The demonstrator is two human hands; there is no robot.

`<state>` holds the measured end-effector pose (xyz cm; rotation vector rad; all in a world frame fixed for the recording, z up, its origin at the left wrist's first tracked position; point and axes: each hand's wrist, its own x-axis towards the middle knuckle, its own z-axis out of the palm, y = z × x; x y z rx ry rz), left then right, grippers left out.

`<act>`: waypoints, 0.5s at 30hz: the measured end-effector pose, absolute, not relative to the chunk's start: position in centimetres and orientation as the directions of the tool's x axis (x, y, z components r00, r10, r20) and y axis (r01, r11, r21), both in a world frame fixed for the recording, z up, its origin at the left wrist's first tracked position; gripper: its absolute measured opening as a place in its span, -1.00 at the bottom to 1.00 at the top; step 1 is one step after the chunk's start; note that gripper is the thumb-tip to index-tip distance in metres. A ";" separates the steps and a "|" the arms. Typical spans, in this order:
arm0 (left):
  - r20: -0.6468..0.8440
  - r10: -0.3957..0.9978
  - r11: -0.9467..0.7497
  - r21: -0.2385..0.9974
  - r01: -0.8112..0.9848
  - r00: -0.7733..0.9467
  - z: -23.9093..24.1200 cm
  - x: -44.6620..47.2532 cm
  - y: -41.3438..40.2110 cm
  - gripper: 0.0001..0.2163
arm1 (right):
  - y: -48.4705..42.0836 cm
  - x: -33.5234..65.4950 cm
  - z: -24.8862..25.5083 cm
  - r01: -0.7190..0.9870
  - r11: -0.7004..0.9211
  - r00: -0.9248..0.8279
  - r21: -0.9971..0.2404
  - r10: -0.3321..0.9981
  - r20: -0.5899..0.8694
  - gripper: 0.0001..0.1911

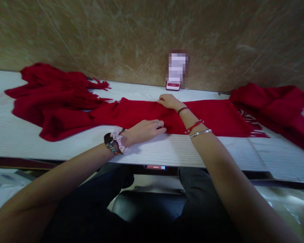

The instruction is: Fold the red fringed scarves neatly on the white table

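Note:
A red fringed scarf [212, 116] lies stretched lengthwise along the white table. Its right end is flat with tassels, while the left part runs into loose folds. My right hand [168, 101] rests at the scarf's far edge, its fingers curled closed on the cloth. Nearer to me, my left hand [148, 130], with a ring on one finger, is at the scarf's front edge. Its fingers are bent together on the fabric, and the fingertips are partly hidden.
Bunched red cloth [50, 86] with fringe lies at the left, and another red cloth heap [271, 101] at the right. A phone [172, 85] with a blurred screen leans against the marbled wall [131, 40]. The white tabletop [162, 152] ends just before my lap.

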<state>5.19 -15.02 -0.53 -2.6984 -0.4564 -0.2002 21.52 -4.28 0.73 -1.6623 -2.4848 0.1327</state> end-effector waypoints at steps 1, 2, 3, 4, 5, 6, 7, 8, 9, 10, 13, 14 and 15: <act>0.207 0.278 -0.871 -0.356 0.337 0.938 -0.6 5.2 -14.9 -0.82 | -4.4 21.6 0.8 0.905 0.392 -0.386 -0.166 0.920 0.074 -0.70; 0.209 0.271 -0.874 -0.355 0.331 0.940 -0.7 5.2 -14.8 -0.82 | -4.4 21.5 1.0 0.897 0.403 -0.396 -0.179 0.915 0.076 -0.70; 0.212 0.265 -0.878 -0.349 0.326 0.941 -0.8 5.3 -14.7 -0.83 | -4.5 21.5 1.1 0.890 0.413 -0.405 -0.194 0.911 0.081 -0.70; 0.218 0.262 -0.884 -0.336 0.324 0.940 -1.0 5.3 -14.6 -0.83 | -4.6 21.3 1.2 0.883 0.420 -0.411 -0.208 0.907 0.087 -0.70; 0.231 0.262 -0.892 -0.313 0.326 0.937 -1.2 5.3 -14.4 -0.82 | -4.7 21.1 1.3 0.876 0.428 -0.419 -0.221 0.903 0.089 -0.69; 0.250 0.265 -0.903 -0.275 0.330 0.931 -1.4 5.3 -14.2 -0.82 | -4.7 20.9 1.3 0.868 0.439 -0.430 -0.232 0.898 0.088 -0.69; 0.272 0.274 -0.915 -0.223 0.337 0.922 -1.5 5.4 -14.1 -0.81 | -4.7 20.6 1.3 0.862 0.446 -0.440 -0.241 0.894 0.083 -0.68; 0.293 0.285 -0.926 -0.162 0.342 0.913 -1.7 5.4 -14.0 -0.80 | -4.7 20.4 1.2 0.859 0.449 -0.445 -0.246 0.892 0.075 -0.69; 0.309 0.296 -0.935 -0.102 0.341 0.904 -1.8 5.4 -13.9 -0.80 | -4.6 20.2 1.1 0.860 0.445 -0.444 -0.249 0.894 0.066 -0.70; 0.316 0.306 -0.940 -0.050 0.338 0.898 -1.8 5.4 -13.9 -0.80 | -4.4 20.0 1.0 0.866 0.434 -0.434 -0.249 0.899 0.058 -0.71; 0.291 0.327 -0.940 0.001 0.341 0.899 -1.8 5.5 -14.0 -0.82 | -4.0 19.8 0.5 0.890 0.382 -0.374 -0.251 0.924 0.078 -0.75; 0.277 0.336 -0.936 -0.008 0.352 0.900 -1.8 5.6 -14.1 -0.83 | -3.8 19.8 0.3 0.894 0.367 -0.354 -0.258 0.930 0.097 -0.75; 0.265 0.347 -0.931 -0.021 0.365 0.900 -1.8 5.6 -14.1 -0.83 | -3.7 19.7 0.1 0.897 0.353 -0.333 -0.267 0.936 0.119 -0.75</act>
